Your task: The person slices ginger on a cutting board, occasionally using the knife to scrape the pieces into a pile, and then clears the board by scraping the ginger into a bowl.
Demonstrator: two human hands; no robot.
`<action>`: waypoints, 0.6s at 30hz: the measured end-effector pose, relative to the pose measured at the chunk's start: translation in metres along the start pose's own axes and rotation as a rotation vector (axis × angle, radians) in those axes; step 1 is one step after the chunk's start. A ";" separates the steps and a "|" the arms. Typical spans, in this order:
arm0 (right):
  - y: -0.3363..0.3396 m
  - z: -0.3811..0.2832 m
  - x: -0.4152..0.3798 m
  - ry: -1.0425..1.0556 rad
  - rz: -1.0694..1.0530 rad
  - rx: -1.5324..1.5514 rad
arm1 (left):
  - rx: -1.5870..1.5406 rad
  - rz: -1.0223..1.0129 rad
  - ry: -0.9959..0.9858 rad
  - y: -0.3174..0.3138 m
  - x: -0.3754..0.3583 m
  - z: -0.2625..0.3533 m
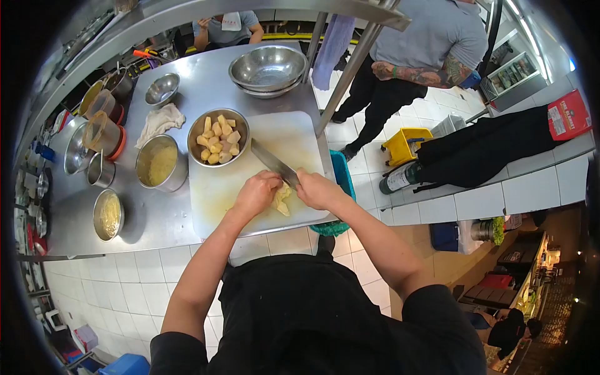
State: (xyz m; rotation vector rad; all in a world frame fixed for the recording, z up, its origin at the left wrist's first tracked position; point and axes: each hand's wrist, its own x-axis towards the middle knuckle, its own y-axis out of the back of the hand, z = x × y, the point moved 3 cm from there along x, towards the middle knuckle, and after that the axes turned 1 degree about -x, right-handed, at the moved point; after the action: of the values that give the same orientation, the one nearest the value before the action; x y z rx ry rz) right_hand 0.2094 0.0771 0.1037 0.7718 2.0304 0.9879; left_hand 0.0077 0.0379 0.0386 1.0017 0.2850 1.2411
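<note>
My right hand (315, 189) is closed round the handle end of a large knife (274, 162), whose blade points up and left over the white cutting board (300, 134). Close to the blade, my left hand (257, 192) has its fingers curled on the board; what they hold, if anything, is hidden. Pale yellow pieces (282, 200) lie on the board between my hands. At the board's upper left stands a metal bowl (192, 145) of peeled yellow chunks (217, 139).
Left of the board are a pot of yellow food (161, 164), a smaller bowl (109, 215) and a white cloth (161, 122). Stacked metal bowls (267, 67) stand behind. A green-lined bin (340, 175) is beside the table's right edge. Beyond a metal post (350, 69) stands a person (425, 37).
</note>
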 end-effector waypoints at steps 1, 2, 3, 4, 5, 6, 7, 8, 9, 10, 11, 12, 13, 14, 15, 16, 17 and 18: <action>0.009 -0.004 -0.001 0.006 0.010 -0.005 | -0.021 -0.003 0.015 0.003 0.001 -0.001; 0.014 -0.006 -0.003 -0.036 -0.029 -0.038 | -0.014 0.002 0.012 0.005 0.001 -0.001; 0.017 -0.010 -0.006 -0.079 -0.073 -0.067 | -0.019 0.026 0.020 0.008 0.000 0.002; 0.021 -0.017 -0.011 -0.081 -0.074 -0.063 | -0.027 0.046 0.028 0.009 -0.002 0.004; 0.026 -0.024 -0.016 -0.091 -0.087 -0.082 | -0.029 0.040 0.028 0.010 -0.003 0.005; 0.030 -0.029 -0.021 -0.103 -0.100 -0.102 | -0.006 0.004 0.020 0.010 -0.002 0.005; 0.033 -0.033 -0.025 -0.109 -0.103 -0.101 | 0.017 -0.029 0.013 0.009 -0.001 0.006; 0.035 -0.037 -0.028 -0.118 -0.112 -0.124 | 0.013 -0.031 0.014 0.008 0.000 0.006; 0.037 -0.039 -0.029 -0.125 -0.121 -0.147 | 0.042 -0.042 -0.005 0.007 0.000 0.006; 0.037 -0.040 -0.030 -0.126 -0.125 -0.147 | 0.070 -0.051 -0.024 0.006 0.001 0.006; 0.037 -0.042 -0.031 -0.119 -0.125 -0.156 | 0.067 -0.052 -0.021 0.006 0.000 0.005; 0.037 -0.042 -0.031 -0.112 -0.123 -0.166 | 0.074 -0.060 -0.020 0.006 0.001 0.004; 0.035 -0.042 -0.032 -0.111 -0.128 -0.168 | 0.083 -0.068 -0.019 0.006 0.001 0.004; 0.033 -0.042 -0.033 -0.110 -0.120 -0.167 | 0.080 -0.067 -0.014 0.006 0.001 0.004; 0.030 -0.042 -0.033 -0.109 -0.111 -0.166 | 0.075 -0.060 -0.020 0.005 0.001 0.003; 0.027 -0.043 -0.033 -0.108 -0.115 -0.167 | 0.068 -0.054 -0.026 0.005 0.002 0.002; 0.023 -0.043 -0.033 -0.103 -0.111 -0.161 | 0.066 -0.052 -0.020 0.005 0.002 -0.001; 0.019 -0.043 -0.032 -0.097 -0.109 -0.152 | 0.060 -0.058 -0.017 0.005 0.002 -0.002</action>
State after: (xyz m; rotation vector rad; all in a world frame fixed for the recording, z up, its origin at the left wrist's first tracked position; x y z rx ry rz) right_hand 0.1950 0.0460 0.1491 0.6100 1.8694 1.0094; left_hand 0.0037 0.0406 0.0416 1.0480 0.3375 1.1771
